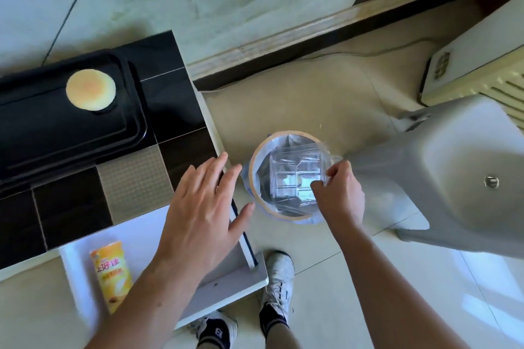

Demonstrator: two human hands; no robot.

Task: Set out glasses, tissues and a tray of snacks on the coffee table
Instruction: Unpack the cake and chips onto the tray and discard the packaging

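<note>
My right hand (337,193) pinches the near right edge of a clear plastic snack package (297,176) — thin, crinkly stuff that I judge weighs almost nothing, flexes under the fingers and slips easily, so the rim or a corner is the sensible place to grip it, lightly, without crushing. I hold it directly over the small waste bin (259,156) on the floor, whose liner bag shows through the plastic. My left hand (204,204) is flat and spread wide, holding nothing, hovering over the right edge of the coffee table (173,99), just left of the bin. The black tray (56,136) sits on the far left of the table, well apart from both hands, with one round pale cake (90,89) lying on it — soft and crumbly by the look, best lifted from beneath or by its sides. A yellow chip canister (112,275) lies on a white surface below the table's near edge, near my left forearm; stiff, light and likely to roll. I see no glasses or tissues anywhere.
</note>
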